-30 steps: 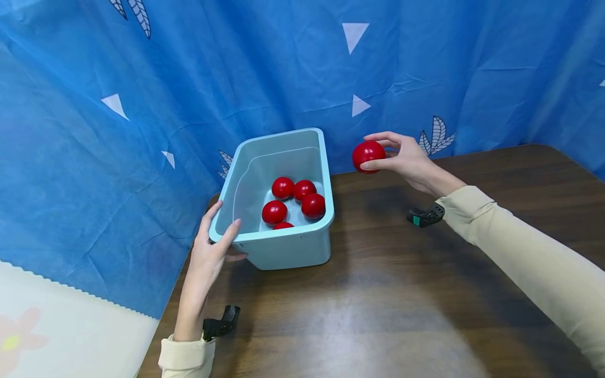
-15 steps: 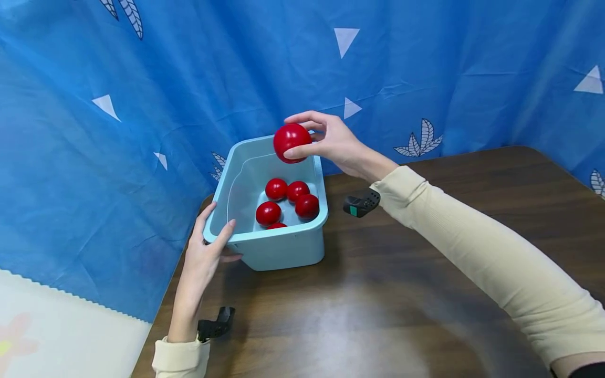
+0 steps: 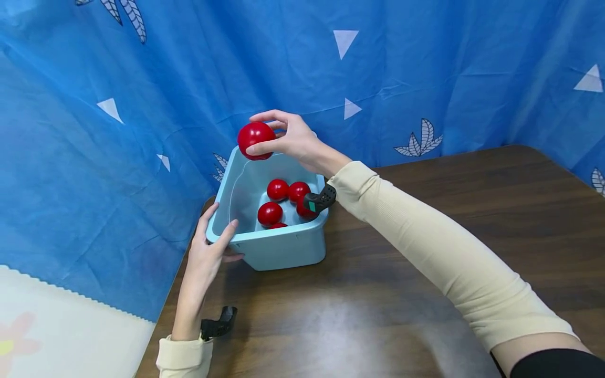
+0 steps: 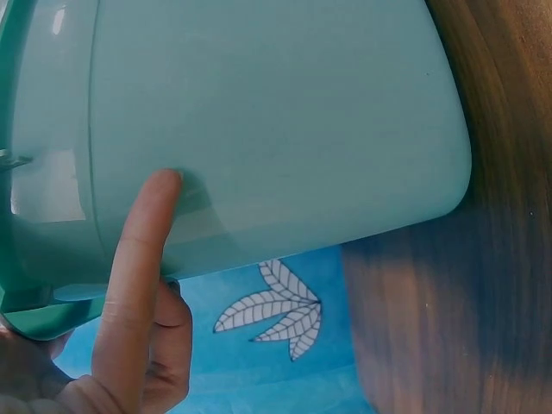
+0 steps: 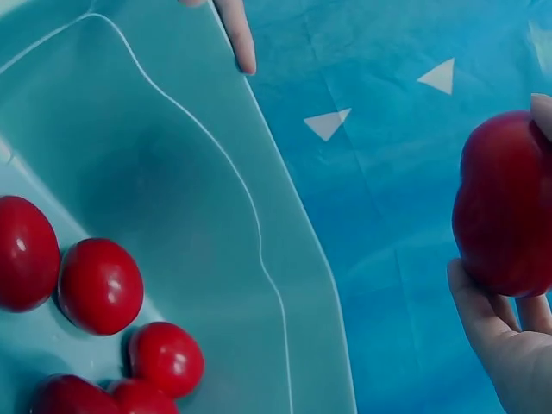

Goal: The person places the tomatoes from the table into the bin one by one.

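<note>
A light-blue plastic bin [image 3: 279,253] stands on the table, with several glossy red balls [image 3: 270,214] on its floor. My left hand [image 3: 203,257] grips its near left corner, thumb over the rim. One finger [image 4: 142,233] lies along the outside wall in the left wrist view. Above the bin's far left part, my right hand [image 3: 299,139] holds another red ball [image 3: 256,140] between thumb and fingers. In the right wrist view this ball [image 5: 504,203] looks stretched, beyond the bin's edge. The black wrist camera [image 3: 321,199] partly hides a ball in the bin.
The dark wooden table [image 3: 378,273] extends right and toward me. A blue curtain [image 3: 402,68] with white triangles and leaves hangs behind and left of the bin. Pale cloth with a flower [image 3: 71,325] shows at lower left.
My right hand has carried the red ball leftward, from right of the bin to above its far left part. The left hand keeps its hold on the bin.
</note>
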The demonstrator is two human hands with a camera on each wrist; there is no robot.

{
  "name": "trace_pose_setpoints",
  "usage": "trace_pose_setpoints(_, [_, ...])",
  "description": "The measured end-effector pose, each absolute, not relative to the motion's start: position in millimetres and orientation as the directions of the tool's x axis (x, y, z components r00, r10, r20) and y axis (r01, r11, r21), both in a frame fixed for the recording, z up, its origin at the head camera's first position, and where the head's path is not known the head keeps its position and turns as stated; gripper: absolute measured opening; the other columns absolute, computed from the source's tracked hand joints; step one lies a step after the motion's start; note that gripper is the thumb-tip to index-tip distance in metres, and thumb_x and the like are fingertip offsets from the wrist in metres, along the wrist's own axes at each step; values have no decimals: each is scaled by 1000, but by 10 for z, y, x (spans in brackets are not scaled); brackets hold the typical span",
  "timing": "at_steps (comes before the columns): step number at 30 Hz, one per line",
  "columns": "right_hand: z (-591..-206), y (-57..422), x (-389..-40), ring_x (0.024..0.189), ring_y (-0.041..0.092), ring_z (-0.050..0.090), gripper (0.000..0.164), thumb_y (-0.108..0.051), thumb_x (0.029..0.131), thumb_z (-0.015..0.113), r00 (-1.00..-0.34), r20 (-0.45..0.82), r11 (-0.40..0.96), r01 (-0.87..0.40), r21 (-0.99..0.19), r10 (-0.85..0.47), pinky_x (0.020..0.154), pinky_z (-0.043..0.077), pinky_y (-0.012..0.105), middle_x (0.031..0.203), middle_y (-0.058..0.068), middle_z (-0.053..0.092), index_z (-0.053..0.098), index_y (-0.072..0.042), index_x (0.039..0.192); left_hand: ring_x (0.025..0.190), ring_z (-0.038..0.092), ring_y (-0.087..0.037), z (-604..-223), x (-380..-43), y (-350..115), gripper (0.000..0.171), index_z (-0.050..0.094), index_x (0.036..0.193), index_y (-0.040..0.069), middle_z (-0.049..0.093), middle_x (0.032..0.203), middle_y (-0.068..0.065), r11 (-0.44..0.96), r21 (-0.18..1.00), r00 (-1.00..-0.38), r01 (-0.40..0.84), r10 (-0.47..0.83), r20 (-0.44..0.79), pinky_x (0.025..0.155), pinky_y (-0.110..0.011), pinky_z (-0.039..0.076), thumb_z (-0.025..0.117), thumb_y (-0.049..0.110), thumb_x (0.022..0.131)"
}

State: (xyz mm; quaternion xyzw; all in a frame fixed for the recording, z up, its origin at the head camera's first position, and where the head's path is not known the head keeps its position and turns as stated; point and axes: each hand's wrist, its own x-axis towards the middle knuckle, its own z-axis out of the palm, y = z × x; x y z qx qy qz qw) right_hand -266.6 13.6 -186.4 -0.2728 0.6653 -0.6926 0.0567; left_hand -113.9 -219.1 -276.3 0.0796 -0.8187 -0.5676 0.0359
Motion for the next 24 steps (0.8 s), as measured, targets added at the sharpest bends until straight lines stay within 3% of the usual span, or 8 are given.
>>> trace_pose_setpoints(9, [-1928,70,-2708,125,27,55,64,-7,85,84,-857,237,-75,-229,-971,-458,93,60,41,139,13,59,60,-11,144,128,53,-54,-2741,-1058,-2196,79,15,169,32,25,164,-20,337,937,-983,-92,-180,-31,66,-32,65,62,36,106])
trace_pose_setpoints(18, [-1990,140,-2723,128,27,58,59,-9,89,81,-858,229,-73,-221,-973,-459,109,51,48,141,13,61,59,-9,144,125,56,-52,-2741,-1071,-2170,78,17,168,33,28,161,-19,339,936,-983,-97,-183,-36,68,-34,66,63,38,106])
trace_pose_setpoints(24, [-2022,191,-2684,127,26,58,58,-10,90,80,-846,233,-77,-224,-972,-480,110,50,49,141,12,62,59,-10,144,126,56,-54,-2757,-1063,-2191,78,15,169,32,27,162,-20,344,934,-983,-94,-183,-31,68,-35,66,61,37,106])
